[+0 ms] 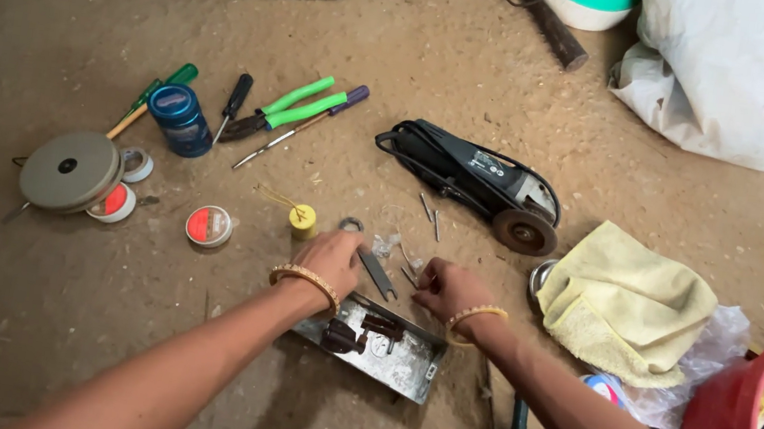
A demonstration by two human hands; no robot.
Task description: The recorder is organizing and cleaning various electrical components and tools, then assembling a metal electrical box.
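Reaching down over a dirt floor (53,24), both bare hands are being held above the far edge of a shallow grey metal box (401,369) that is lying flat on the ground with dark fittings (356,334) inside it. The left hand (329,259), ringed at the wrist by a golden bangle (305,279), is being rested with fingers curled downward just beside a flat dark metal strip (376,273); whether anything is being gripped in it cannot be told. The right hand (447,288), also bangled, is being closed in a loose pinch around something small that cannot be made out, next to a few loose nails (429,213). A small metal ring (351,225) and a yellow spool of wire (304,220) are lying just beyond the left hand. Farther away, a black angle grinder (475,180) is being left on its side, with a yellow cloth (624,301) near it on the right. To the left, green-handled pliers (282,111), screwdrivers (231,106), a blue jar (180,119), a round grey disc (69,169) and rolls of tape (208,226) are being kept together, well apart from the box. A red bucket (735,409) of cables is standing at the right edge.
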